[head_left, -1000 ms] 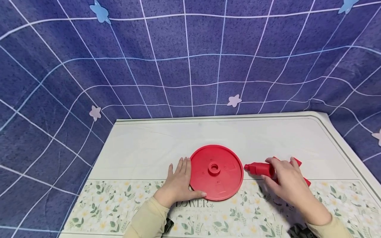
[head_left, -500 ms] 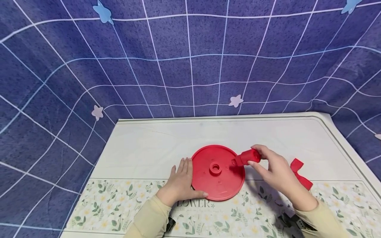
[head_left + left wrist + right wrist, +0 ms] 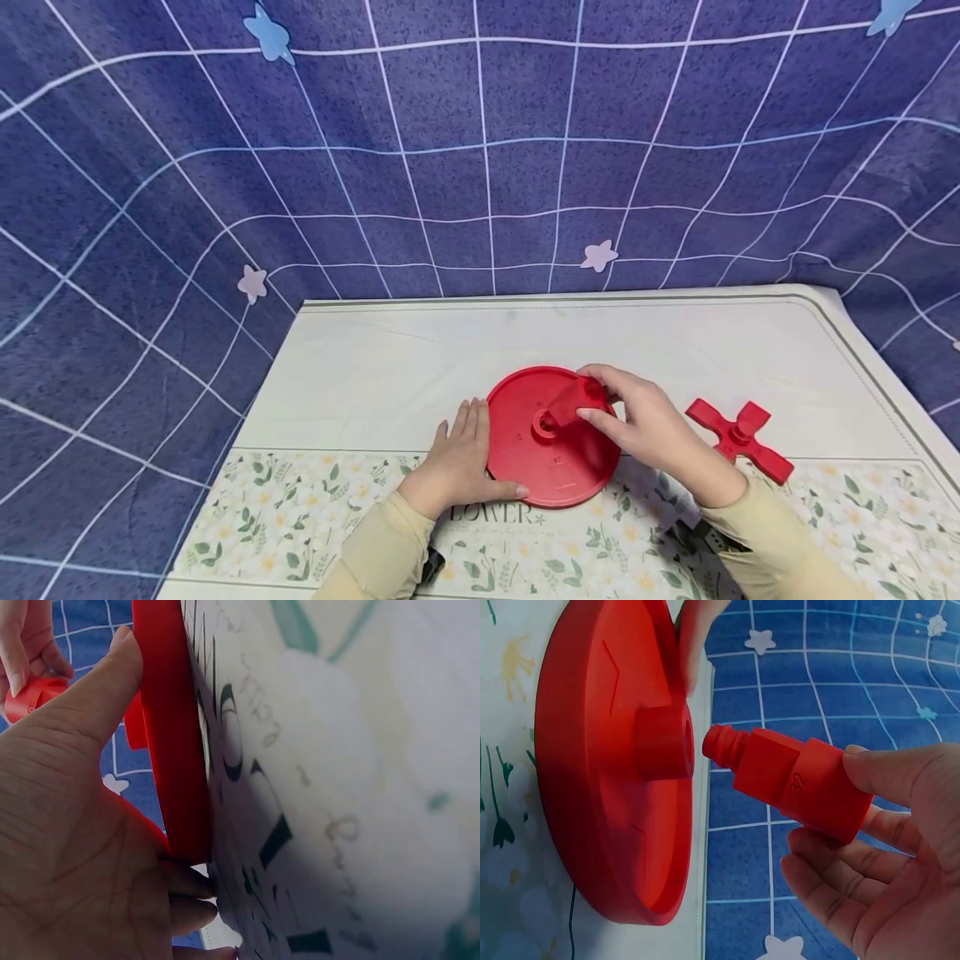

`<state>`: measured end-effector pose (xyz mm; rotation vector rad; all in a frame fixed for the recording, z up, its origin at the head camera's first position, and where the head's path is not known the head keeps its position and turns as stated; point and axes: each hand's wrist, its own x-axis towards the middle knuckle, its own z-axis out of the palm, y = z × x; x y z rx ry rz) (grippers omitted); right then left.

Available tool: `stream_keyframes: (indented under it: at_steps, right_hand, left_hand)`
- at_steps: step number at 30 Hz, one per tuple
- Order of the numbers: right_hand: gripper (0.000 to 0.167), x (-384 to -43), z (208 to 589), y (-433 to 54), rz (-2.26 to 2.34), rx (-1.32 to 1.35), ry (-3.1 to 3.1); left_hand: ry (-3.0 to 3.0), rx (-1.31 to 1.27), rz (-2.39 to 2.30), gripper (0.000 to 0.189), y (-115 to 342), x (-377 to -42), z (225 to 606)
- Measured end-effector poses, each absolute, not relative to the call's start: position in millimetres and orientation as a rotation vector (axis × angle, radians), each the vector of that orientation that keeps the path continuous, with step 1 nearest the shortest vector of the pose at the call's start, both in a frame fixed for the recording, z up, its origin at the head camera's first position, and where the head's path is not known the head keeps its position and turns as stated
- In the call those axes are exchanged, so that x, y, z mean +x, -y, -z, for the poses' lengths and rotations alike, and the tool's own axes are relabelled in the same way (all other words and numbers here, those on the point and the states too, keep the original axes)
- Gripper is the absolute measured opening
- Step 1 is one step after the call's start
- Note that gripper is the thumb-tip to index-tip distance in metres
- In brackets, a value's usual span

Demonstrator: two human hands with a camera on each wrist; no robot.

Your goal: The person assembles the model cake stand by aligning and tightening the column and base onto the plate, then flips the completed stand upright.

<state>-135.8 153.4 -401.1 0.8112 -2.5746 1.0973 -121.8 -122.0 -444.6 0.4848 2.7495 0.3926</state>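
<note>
A round red plastic base (image 3: pixel 517 467) with a raised rim and a central hollow collar (image 3: pixel 660 742) lies flat on the table. My left hand (image 3: pixel 457 467) rests against its left side, fingers straight along the edge and thumb (image 3: pixel 105 682) on the near rim. Between thumb and fingers, my right hand (image 3: pixel 645 421) pinches a red threaded post (image 3: pixel 802 780) marked 32 by its wide end. Tilted, the post points its threaded tip (image 3: pixel 724 746) at the collar; the right wrist view shows a small gap between them.
To the right on the table lies a red cross-shaped plastic piece (image 3: pixel 741 435) with a raised centre. The white table cover (image 3: pixel 375 350) has a floral printed band near me. A blue gridded curtain (image 3: pixel 420 167) hangs behind and at the sides.
My right hand has lifted the red post from beside the cross-shaped piece and carried it left over the base, uncovering the cross. The left hand stays at the base's edge.
</note>
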Motion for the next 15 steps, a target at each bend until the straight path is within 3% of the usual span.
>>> stream_keyframes:
  at_steps: [15]
  right_hand:
    - [0.053,-140,405,-136,-0.962,0.887,2.638]
  left_hand:
    - [-2.737,0.484,-0.399,0.130,122,-121,445]
